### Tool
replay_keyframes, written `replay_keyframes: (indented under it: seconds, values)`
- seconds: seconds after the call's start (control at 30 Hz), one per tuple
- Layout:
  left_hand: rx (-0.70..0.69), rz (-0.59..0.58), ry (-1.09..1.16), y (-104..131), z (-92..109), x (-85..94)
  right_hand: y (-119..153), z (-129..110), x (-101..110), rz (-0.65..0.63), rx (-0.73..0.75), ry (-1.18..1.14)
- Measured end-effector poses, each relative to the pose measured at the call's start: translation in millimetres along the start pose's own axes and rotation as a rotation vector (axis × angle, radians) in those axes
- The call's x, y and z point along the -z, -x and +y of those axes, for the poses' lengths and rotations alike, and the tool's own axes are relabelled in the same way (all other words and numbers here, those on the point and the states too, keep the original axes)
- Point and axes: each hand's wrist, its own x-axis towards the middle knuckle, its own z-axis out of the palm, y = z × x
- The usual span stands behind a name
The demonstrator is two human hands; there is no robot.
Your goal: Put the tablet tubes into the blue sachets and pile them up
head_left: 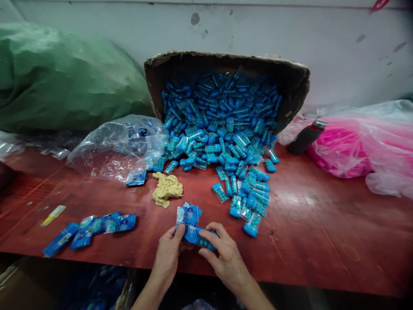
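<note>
Near the table's front edge, my left hand (171, 244) pinches a blue printed card (191, 234) between thumb and fingers. My right hand (223, 247) is closed on a small clear container of blue balls (205, 243), which overlaps the card's right end; whether it sits inside a sleeve I cannot tell. Just beyond my fingers lie more blue printed cards (189, 213). A crumpled yellow putty-like lump (167, 189) is behind them. To the right, several similar blue-capped containers (253, 224) lie loose on the table.
A tipped cardboard box (296, 92) spills many blue containers (222, 125) onto the red table (309, 232). Left are blue packs (82, 234), a yellow-and-clear strip (53, 216), a clear bag (112, 150) and a green sack (67, 77). A dark bottle (305, 138) stands by pink bagged goods (342, 148).
</note>
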Motion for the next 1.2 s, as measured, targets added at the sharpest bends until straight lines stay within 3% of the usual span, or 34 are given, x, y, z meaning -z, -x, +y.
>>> replay_keyframes:
  seconds: [0.23, 0.33, 0.5, 0.63, 0.77, 0.93, 1.2]
  values:
    - [0.118, -0.043, 0.143, 6.3, -2.3, -12.2, 6.6, 7.6, -27.7, 0.132, -0.039, 0.053]
    - [0.147, -0.022, 0.157, 7.0, -3.5, -13.4, 7.3, 1.7, -32.6, 0.120, -0.058, 0.010]
    - [0.252, -0.083, 0.162, 4.8, 2.8, -6.0, 2.5, -3.8, -19.5, -0.027, -0.184, -0.466]
    - [0.305, -0.184, 0.179, 5.4, 8.5, -4.5, 0.5, 7.3, -16.1, 0.015, -0.324, -0.831]
    - [0.334, -0.279, 0.205, 6.7, 12.3, -3.6, 0.0, 13.4, -13.6, 0.022, -0.357, -0.732]
    - [0.363, -0.415, 0.208, 6.9, 16.6, -3.8, -2.3, 8.2, -8.0, -0.199, -0.364, -0.963]
    - [0.413, -0.391, 0.227, 9.6, 8.9, -10.4, -8.2, 8.1, -2.0, -0.214, -0.397, -0.940]
